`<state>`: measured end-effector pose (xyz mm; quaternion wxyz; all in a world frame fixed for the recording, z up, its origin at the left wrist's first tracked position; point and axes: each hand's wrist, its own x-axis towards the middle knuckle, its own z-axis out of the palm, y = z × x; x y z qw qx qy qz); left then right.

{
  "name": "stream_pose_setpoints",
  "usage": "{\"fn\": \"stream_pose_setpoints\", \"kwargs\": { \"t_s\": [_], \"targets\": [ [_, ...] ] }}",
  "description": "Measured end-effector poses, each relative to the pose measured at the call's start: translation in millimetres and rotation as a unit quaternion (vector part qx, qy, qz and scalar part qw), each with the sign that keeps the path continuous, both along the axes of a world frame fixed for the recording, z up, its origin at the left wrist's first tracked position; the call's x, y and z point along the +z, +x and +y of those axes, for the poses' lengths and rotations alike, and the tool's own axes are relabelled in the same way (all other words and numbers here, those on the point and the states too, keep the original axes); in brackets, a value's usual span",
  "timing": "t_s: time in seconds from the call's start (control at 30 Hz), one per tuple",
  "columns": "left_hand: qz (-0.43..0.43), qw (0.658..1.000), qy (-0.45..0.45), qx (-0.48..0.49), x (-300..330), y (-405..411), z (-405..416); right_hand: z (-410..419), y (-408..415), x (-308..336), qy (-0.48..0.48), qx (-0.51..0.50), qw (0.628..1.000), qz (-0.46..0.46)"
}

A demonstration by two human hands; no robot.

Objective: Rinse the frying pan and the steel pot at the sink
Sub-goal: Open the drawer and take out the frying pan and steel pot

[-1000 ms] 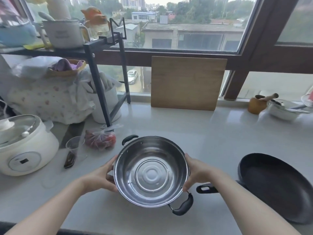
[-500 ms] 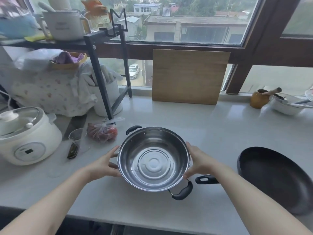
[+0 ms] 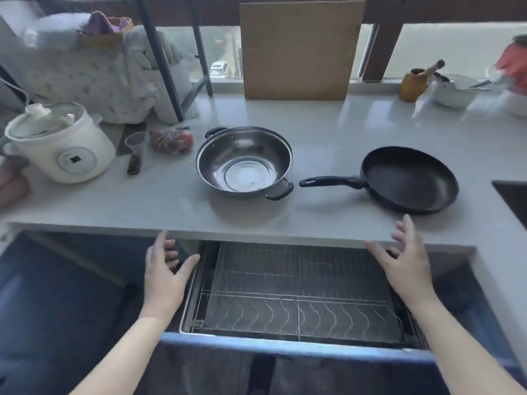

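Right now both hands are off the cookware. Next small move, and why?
Probably reach the right hand forward to the frying pan handle, which points left toward the steel pot. Both hands are open and hold nothing, hovering over the pulled-out rack drawer; the sink edge shows at far right.

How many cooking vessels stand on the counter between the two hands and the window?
2: the steel pot at the middle, and the black frying pan to its right, handle pointing at the pot. None seems hidden.

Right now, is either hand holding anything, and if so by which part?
Nothing is held. The left hand and right hand are open above the pulled-out drawer rack; the steel pot sits untouched on the counter.
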<state>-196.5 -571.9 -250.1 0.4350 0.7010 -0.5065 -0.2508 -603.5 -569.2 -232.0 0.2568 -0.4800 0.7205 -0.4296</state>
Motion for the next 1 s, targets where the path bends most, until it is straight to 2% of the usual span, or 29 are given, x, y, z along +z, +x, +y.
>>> {"fn": "stream_pose_setpoints", "kwargs": {
  "t_s": [0.1,0.17,0.3,0.37,0.47,0.6,1.0],
  "targets": [
    [-0.007,0.994,0.039,0.101,-37,-18,78,95,-19,-34,-0.008,-0.140,0.990,-0.007],
    [-0.007,0.985,0.084,0.154,-63,-29,121,150,-27,-62,0.025,-0.201,0.979,-0.001],
    [-0.010,0.955,0.225,0.195,-103,-44,160,213,-36,-115,0.154,-0.218,0.964,0.015],
    [-0.021,0.941,0.286,0.182,-119,-46,158,218,-36,-128,0.208,-0.201,0.957,0.008],
    [-0.037,0.933,0.321,0.157,-136,-47,145,206,-34,-139,0.244,-0.176,0.954,0.003],
    [-0.048,0.932,0.327,0.152,-145,-52,129,190,-32,-150,0.252,-0.168,0.953,-0.008],
    [-0.032,0.932,0.323,0.159,-152,-54,102,145,-27,-158,0.259,-0.230,0.938,-0.010]
  ]
}}
